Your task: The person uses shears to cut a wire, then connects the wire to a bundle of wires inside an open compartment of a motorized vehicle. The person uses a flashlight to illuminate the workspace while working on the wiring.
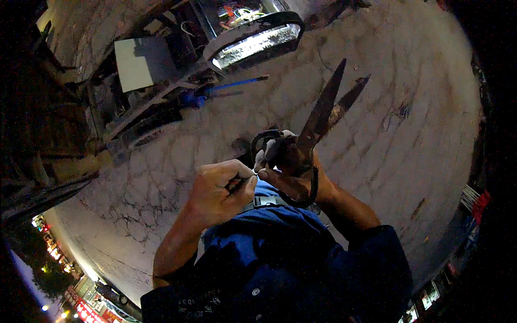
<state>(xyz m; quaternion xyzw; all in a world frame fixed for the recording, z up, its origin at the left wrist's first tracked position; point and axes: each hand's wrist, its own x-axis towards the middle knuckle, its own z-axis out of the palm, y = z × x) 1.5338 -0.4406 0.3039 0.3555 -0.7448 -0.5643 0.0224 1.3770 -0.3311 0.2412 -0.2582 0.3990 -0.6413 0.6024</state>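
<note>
In front of my waist, my left hand is closed, its thumb and forefinger pinched together on something too small to make out. My right hand holds a pair of large, dark, worn scissors. The blades point up and to the right, tips spread apart, and one looped handle hangs by the right wrist. The right fingertips meet the left ones at the pinch; whatever sits between them is mostly hidden.
A lit metal box with coloured wires stands at the top, behind a curved dark bar. Left of it, a pale flat panel lies on a dark frame. Nearby is a blue rod-like thing. Cracked ground spreads around me.
</note>
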